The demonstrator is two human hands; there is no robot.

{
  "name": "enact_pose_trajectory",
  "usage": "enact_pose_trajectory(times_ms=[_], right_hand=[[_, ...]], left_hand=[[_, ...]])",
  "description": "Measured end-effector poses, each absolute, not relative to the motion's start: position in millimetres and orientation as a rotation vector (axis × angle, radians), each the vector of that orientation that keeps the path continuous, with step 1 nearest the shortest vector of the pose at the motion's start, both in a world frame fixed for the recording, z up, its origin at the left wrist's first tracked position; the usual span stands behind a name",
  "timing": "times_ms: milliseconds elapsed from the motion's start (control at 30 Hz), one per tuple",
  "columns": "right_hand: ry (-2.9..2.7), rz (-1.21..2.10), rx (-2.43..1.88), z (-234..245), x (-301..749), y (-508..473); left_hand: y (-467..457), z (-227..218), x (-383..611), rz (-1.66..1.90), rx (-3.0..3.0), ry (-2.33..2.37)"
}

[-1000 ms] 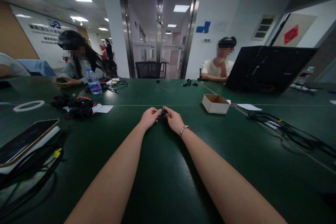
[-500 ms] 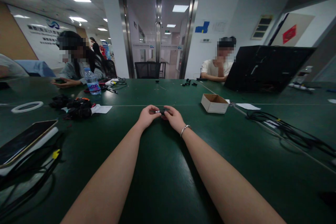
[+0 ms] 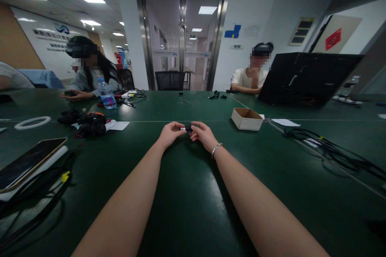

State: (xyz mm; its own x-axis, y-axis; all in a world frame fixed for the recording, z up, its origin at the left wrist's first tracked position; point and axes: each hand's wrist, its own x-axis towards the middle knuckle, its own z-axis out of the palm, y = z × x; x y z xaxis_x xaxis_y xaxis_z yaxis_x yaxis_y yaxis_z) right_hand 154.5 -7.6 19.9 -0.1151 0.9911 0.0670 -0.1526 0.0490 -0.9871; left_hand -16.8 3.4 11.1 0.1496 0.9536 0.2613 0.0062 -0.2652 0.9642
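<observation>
In the middle of the view, my left hand (image 3: 171, 133) pinches the silver end of a small black piece (image 3: 188, 128) with thumb and fingers. My right hand (image 3: 204, 133), a silver bangle at its wrist, is closed on the black end. The piece lies crosswise between my two hands, just over the green table (image 3: 183, 192). Fingers cover much of it, so its exact kind cannot be made out, nor whether it is one part or two.
A small open cardboard box (image 3: 246, 120) stands to the right, near black cables (image 3: 334, 150). At left are a phone (image 3: 30, 160), black gear (image 3: 90, 122), a white ring (image 3: 32, 123) and a water bottle (image 3: 106, 94). Small black pieces (image 3: 216, 95) lie farther back. Two people sit opposite.
My right hand has shifted slightly to the right and its fingers have changed their hold, showing more of the black end. My left hand stays nearly in place.
</observation>
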Motion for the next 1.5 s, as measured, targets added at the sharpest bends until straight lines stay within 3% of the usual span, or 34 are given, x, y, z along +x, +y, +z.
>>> enact_pose_trajectory(times_ms=[533, 1500], right_hand=[[-1.326, 1.4, -1.146, 25.6, 168.5, -6.8], [-1.441, 1.408, -0.875, 25.4, 173.0, -13.5]], left_hand=[[0.0, 14.5, -14.4, 1.245, 1.484, 1.051], [0.2, 12.8, -12.6, 1.22, 1.329, 0.964]])
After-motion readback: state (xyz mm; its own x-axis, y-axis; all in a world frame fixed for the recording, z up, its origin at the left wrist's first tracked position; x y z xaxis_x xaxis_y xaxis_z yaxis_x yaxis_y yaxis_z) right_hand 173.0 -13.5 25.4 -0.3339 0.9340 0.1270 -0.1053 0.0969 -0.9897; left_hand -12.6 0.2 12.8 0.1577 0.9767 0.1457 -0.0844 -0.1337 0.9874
